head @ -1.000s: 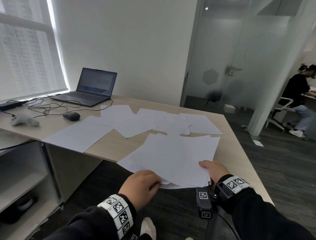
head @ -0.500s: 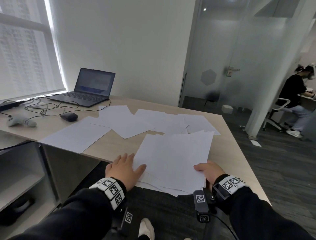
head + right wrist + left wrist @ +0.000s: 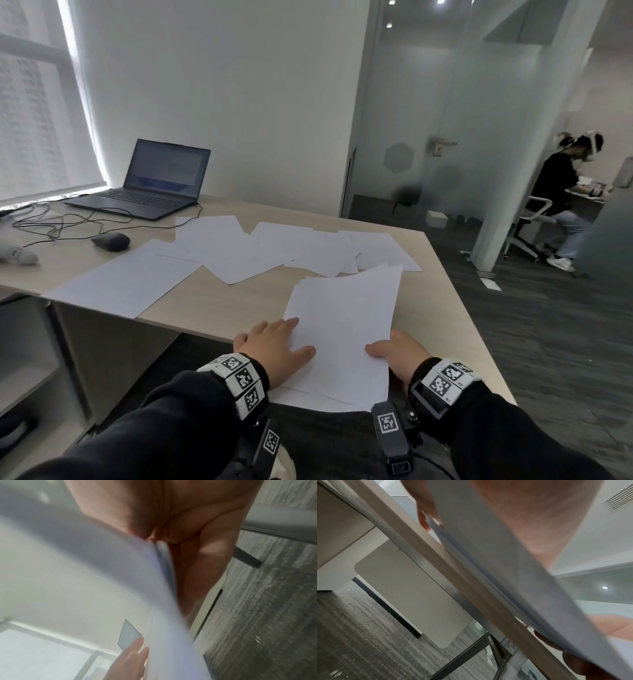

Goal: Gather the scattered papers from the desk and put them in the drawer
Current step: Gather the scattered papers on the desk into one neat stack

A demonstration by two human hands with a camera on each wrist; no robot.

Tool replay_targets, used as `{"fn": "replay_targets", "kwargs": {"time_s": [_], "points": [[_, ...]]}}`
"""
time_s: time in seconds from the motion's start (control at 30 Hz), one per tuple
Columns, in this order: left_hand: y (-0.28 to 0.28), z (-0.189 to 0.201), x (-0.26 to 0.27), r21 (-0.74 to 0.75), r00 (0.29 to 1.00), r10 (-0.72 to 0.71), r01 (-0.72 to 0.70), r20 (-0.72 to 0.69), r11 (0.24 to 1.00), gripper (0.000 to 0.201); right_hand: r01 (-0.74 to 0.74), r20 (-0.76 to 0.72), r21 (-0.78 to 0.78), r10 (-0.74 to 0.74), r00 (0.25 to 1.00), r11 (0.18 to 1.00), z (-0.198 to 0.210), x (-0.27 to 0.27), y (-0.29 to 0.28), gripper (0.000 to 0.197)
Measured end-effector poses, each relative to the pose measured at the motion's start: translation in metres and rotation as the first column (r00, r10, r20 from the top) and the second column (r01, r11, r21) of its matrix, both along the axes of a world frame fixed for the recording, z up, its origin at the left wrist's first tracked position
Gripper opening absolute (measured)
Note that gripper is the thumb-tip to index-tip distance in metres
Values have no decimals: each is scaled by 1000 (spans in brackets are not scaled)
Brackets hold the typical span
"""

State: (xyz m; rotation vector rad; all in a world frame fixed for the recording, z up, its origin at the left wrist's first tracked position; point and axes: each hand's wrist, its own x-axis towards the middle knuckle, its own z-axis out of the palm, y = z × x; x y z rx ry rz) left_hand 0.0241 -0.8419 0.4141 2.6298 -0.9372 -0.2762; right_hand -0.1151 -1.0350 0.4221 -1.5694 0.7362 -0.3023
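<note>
A stack of white papers (image 3: 342, 325) lies on the desk (image 3: 212, 305) and juts over its near edge. My left hand (image 3: 275, 342) rests flat at the stack's left side, fingers straight along the paper edge and thumb lying on top. My right hand (image 3: 394, 351) pinches the stack's lower right side, thumb above and fingers beneath, as the right wrist view shows with the paper (image 3: 102, 574) running into the thumb's crook. More loose sheets (image 3: 236, 253) lie spread farther back, one large sheet (image 3: 126, 284) at the left. No drawer is in view.
An open laptop (image 3: 161, 181), a black mouse (image 3: 111, 241), tangled cables (image 3: 51, 222) and a white controller (image 3: 17, 255) sit at the desk's far left. Open shelves (image 3: 20, 359) stand below left. A person sits on a chair (image 3: 555, 192) beyond the glass partition.
My left hand moved from the stack's near corner to its left edge and pushed the fanned sheets rightward into a narrower pile. My right hand kept its hold.
</note>
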Motion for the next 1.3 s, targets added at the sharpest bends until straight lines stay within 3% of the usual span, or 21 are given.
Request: {"fn": "replay_targets", "kwargs": {"time_s": [0.1,0.2,0.33,0.47,0.67,0.8,0.97,1.07,1.3], "points": [[-1,7,5,-189,994,41,-60,-105,980,78,11,101,-1,-11,995,1000,6,-9,-7,27],[-9,19,14,-404,952,48,-175,-304,898,80,34,194,-7,-32,981,999,10,-15,-17,24],[-24,40,27,-551,877,-33,-272,-480,789,79,39,271,-27,-30,962,999,17,-20,-28,22],[-41,59,26,-704,887,-113,-271,-447,657,23,91,341,-102,-51,939,991,33,-22,-31,22],[-62,75,13,-844,887,-244,-242,-392,478,28,213,456,-86,-152,877,973,53,-13,-47,21],[-70,68,7,-847,877,-267,-242,-400,473,40,246,448,-69,-191,874,967,42,-14,-49,32],[-78,61,-7,-856,892,-285,-182,-351,485,51,239,502,-59,-179,846,969,38,-20,-44,17],[-82,63,-10,-867,906,-279,-161,-320,472,57,260,521,-83,-181,834,962,47,-18,-46,18],[-79,36,-12,-836,905,-235,-192,-353,515,57,225,382,-40,-193,904,973,19,-31,-40,19]]}}
